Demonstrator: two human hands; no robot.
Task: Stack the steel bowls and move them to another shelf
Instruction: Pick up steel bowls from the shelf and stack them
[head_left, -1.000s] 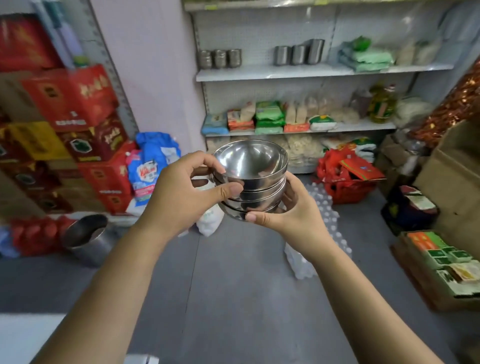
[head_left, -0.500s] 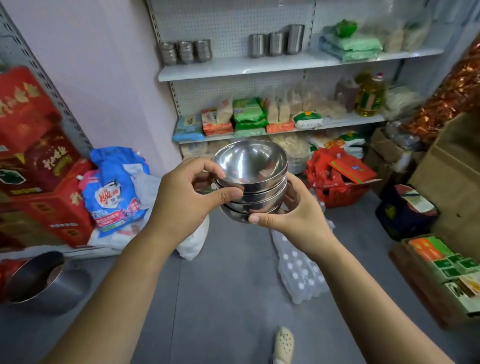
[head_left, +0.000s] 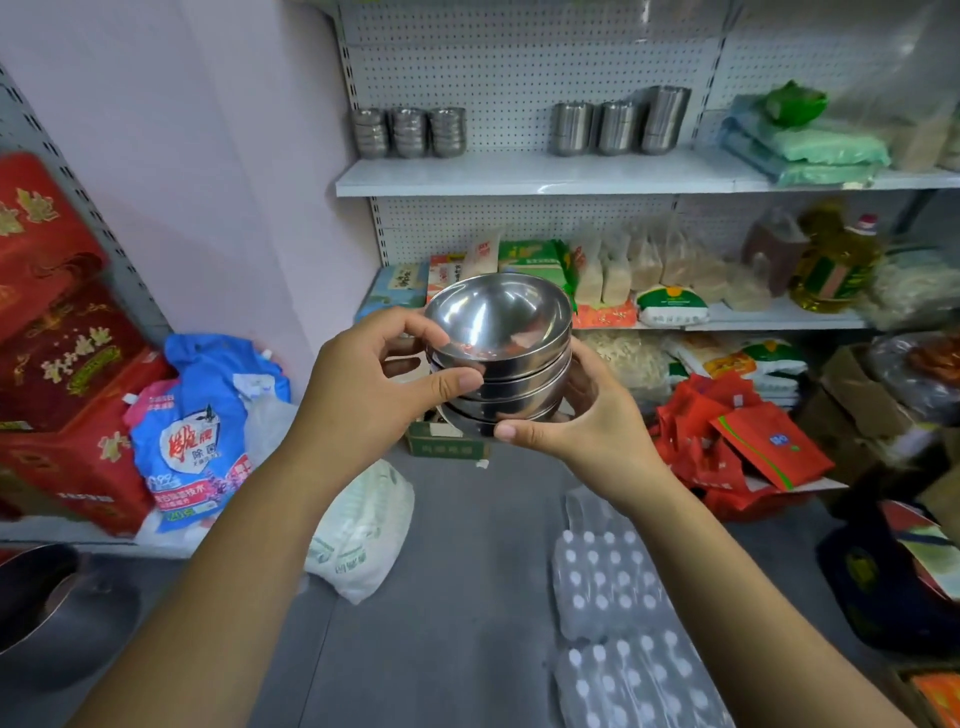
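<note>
A stack of several nested steel bowls (head_left: 501, 332) is held in mid-air in front of me. My left hand (head_left: 363, 395) grips its left side, thumb across the front and fingers over the rim. My right hand (head_left: 592, 421) cups the stack from the right and below, thumb under the lowest bowl. Ahead, a white shelf (head_left: 519, 174) carries three stacks of steel bowls (head_left: 409, 132) at its left end and three stacks of steel cups (head_left: 618, 127) further right.
A lower shelf (head_left: 769, 317) holds food packets and an oil bottle (head_left: 836, 260). On the floor lie shrink-wrapped water bottles (head_left: 613, 597), a white bag (head_left: 363, 530), red packages (head_left: 737, 452) and blue detergent bags (head_left: 202, 426). Red boxes (head_left: 47, 322) stand left; a steel pot (head_left: 47, 608) sits bottom left.
The view has swung left-to-right and closer: the shelving with the steel bowls and cups now looms larger ahead. Both hands keep the same hold on the stack.
</note>
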